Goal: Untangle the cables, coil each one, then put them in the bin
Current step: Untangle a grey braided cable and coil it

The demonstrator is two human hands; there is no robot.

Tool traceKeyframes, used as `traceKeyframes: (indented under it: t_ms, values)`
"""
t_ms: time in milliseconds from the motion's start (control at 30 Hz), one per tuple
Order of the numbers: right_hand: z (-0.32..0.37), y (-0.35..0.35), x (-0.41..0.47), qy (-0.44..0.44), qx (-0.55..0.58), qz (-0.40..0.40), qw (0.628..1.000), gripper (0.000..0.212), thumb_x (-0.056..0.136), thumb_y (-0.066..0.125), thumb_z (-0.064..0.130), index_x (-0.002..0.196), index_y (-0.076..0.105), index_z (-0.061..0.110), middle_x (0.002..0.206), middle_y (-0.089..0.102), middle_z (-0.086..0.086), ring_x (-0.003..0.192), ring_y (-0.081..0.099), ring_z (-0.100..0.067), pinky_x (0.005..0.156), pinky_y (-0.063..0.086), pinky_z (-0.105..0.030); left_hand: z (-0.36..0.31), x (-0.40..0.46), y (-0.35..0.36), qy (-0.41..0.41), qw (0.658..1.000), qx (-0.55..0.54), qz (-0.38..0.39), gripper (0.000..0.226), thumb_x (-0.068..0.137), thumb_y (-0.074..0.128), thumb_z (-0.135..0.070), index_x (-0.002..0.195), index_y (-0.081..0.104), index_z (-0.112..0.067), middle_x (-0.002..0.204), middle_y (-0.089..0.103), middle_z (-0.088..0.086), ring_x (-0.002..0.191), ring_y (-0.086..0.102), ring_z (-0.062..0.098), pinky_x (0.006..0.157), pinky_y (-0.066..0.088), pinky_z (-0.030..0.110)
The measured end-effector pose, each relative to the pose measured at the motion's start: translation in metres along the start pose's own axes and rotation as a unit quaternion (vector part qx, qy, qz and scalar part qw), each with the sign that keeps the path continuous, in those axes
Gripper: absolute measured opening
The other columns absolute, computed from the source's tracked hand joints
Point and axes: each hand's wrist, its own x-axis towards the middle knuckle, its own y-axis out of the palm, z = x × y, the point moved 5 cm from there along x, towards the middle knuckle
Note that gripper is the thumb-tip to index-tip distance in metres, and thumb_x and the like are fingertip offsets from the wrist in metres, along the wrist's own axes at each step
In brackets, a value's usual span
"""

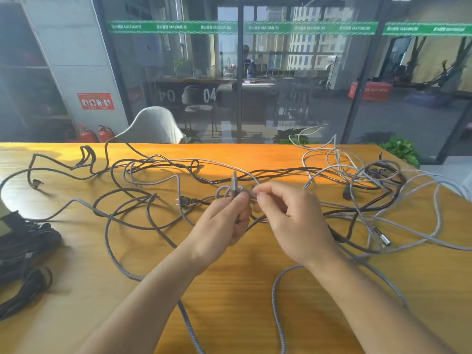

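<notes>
While our left hand (224,221) grips a grey cable (143,215) below its plug (234,183), our right hand (288,221) pinches that cable's loop. Tangled cables (332,175) cover the table (229,290) up to its far edge.

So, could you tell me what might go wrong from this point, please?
The left hand grips a connector while the right hand pinches a grey braided cable at a small loop; pulling apart might tighten that loop into a knot. Black cables cross the grey ones on the table, so tugging could drag the whole tangle.
</notes>
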Motion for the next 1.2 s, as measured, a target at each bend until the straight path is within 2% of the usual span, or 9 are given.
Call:
traceKeyframes:
  t_ms: [133,233,367,533,700,867,933,1000,1200]
  values:
    - [0.000,0.006,0.000,0.032,0.098,0.087,0.991,0.035,0.098,0.058,0.000,0.115,0.079,0.022,0.103,0.072,0.014,0.101,0.068,-0.008,0.088,0.056,-0.032,-0.005,0.000,-0.003,0.032,0.998,-0.012,-0.052,0.045,0.113,0.031,-0.040,0.075,0.033,-0.015,0.061,0.023,0.000,0.049,0.020,0.010,0.045,0.021,0.019]
    - [0.001,0.007,-0.001,0.027,0.113,0.106,0.988,0.039,0.100,0.058,-0.002,0.115,0.080,0.026,0.104,0.062,0.012,0.095,0.063,-0.015,0.083,0.055,-0.039,-0.009,-0.001,-0.004,0.067,0.992,0.039,-0.095,0.052,0.106,0.038,-0.052,0.067,0.037,-0.017,0.058,0.027,0.002,0.050,0.022,0.014,0.046,0.021,0.023]
    - [-0.005,0.009,0.002,0.032,0.137,0.139,0.980,0.037,0.102,0.060,0.001,0.119,0.079,0.028,0.108,0.064,0.008,0.097,0.067,-0.020,0.086,0.058,-0.049,-0.008,-0.001,-0.006,0.075,0.987,0.054,-0.130,0.052,0.105,0.045,-0.051,0.057,0.049,-0.031,0.062,0.032,0.002,0.055,0.025,0.016,0.048,0.023,0.027]
    - [-0.012,0.002,0.007,0.010,0.068,0.152,0.986,0.042,0.098,0.066,0.001,0.124,0.075,0.033,0.110,0.065,0.012,0.106,0.066,-0.010,0.095,0.057,-0.033,0.000,0.005,-0.018,0.071,0.977,0.093,-0.176,0.048,0.112,0.041,-0.039,0.074,0.062,-0.017,0.054,0.037,-0.009,0.052,0.030,0.015,0.052,0.026,0.032]
    - [-0.033,-0.023,0.016,0.032,-0.152,0.172,0.973,0.017,0.095,0.072,0.043,0.110,0.078,0.036,0.106,0.066,0.019,0.107,0.058,-0.004,0.097,0.047,-0.035,0.007,0.006,-0.048,0.032,0.971,0.037,-0.234,0.046,0.112,0.039,-0.032,0.076,0.060,-0.014,0.053,0.038,-0.009,0.051,0.026,0.015,0.051,0.020,0.032]
    - [-0.045,-0.041,0.019,0.115,0.014,0.226,0.967,0.017,0.099,0.068,0.036,0.111,0.080,0.035,0.111,0.073,0.017,0.107,0.065,0.000,0.097,0.049,-0.030,0.007,0.004,-0.052,0.023,0.972,0.017,-0.232,0.042,0.112,0.039,-0.030,0.075,0.052,-0.014,0.055,0.034,-0.006,0.054,0.022,0.017,0.056,0.015,0.039]
    - [-0.054,-0.045,0.020,0.154,0.063,0.201,0.965,0.016,0.099,0.068,0.035,0.108,0.081,0.035,0.102,0.075,0.014,0.094,0.067,-0.001,0.095,0.053,-0.032,0.005,0.003,-0.053,0.028,0.973,0.010,-0.230,0.040,0.111,0.039,-0.028,0.077,0.051,-0.012,0.056,0.031,-0.003,0.053,0.022,0.017,0.054,0.015,0.037]
    - [-0.066,-0.048,0.023,0.195,0.080,0.113,0.971,0.014,0.100,0.068,0.030,0.104,0.082,0.033,0.086,0.070,0.002,0.072,0.056,-0.010,0.081,0.053,-0.033,0.001,0.003,-0.053,0.032,0.973,0.002,-0.228,0.037,0.111,0.040,-0.025,0.078,0.049,-0.011,0.056,0.028,-0.003,0.051,0.022,0.015,0.050,0.018,0.030]
    - [-0.100,-0.050,0.024,0.294,0.216,-0.125,0.923,0.012,0.104,0.063,0.018,0.110,0.074,0.018,0.090,0.060,0.004,0.066,0.044,-0.010,0.056,0.042,-0.024,-0.008,-0.001,-0.041,0.041,0.982,0.000,-0.185,0.039,0.111,0.038,-0.025,0.077,0.048,-0.011,0.055,0.027,-0.005,0.052,0.021,0.016,0.059,0.013,0.041]
